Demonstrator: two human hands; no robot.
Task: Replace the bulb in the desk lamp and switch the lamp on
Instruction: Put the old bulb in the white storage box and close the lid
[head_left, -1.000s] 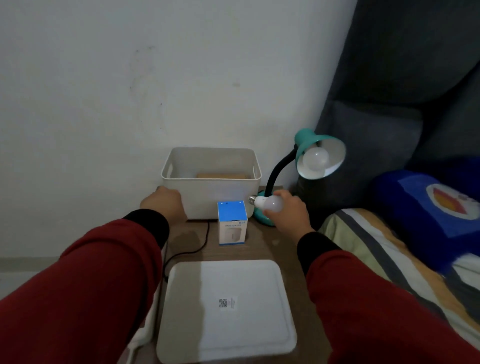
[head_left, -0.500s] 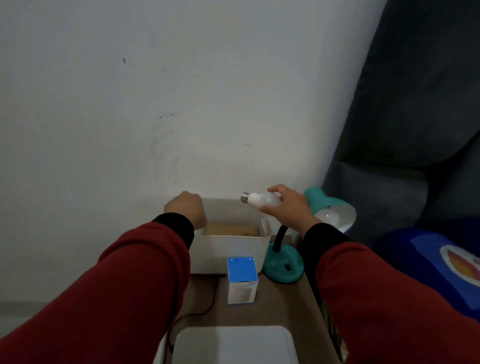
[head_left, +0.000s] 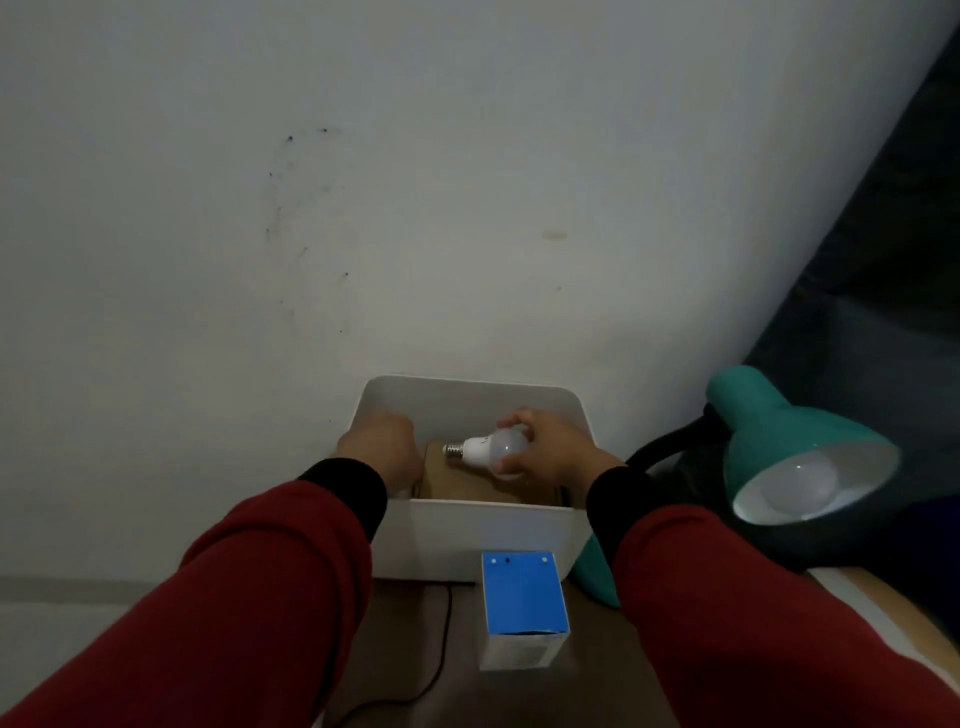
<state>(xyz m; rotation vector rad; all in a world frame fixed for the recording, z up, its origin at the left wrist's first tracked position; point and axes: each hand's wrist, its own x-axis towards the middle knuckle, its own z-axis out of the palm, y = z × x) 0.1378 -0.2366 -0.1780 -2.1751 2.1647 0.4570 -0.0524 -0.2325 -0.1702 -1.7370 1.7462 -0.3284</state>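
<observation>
My right hand (head_left: 548, 451) holds a white bulb (head_left: 485, 448) by its globe, screw base pointing left, inside the white bin (head_left: 488, 538), just above a brown cardboard piece (head_left: 467, 483). My left hand (head_left: 382, 449) grips the bin's left rim. The teal desk lamp (head_left: 789, 441) stands to the right, unlit, with another white bulb (head_left: 800, 480) seated in its shade. A blue and white bulb box (head_left: 522, 608) stands in front of the bin.
A black cord (head_left: 441, 654) runs over the brown tabletop (head_left: 405, 639) in front of the bin. The pale wall (head_left: 363, 208) rises right behind the bin. Dark fabric (head_left: 883, 291) and bedding lie to the right.
My right hand has carried the bulb from beside the lamp's base up over the bin's rim and down inside. The left hand shifted onto the left rim. My view tilted and moved closer.
</observation>
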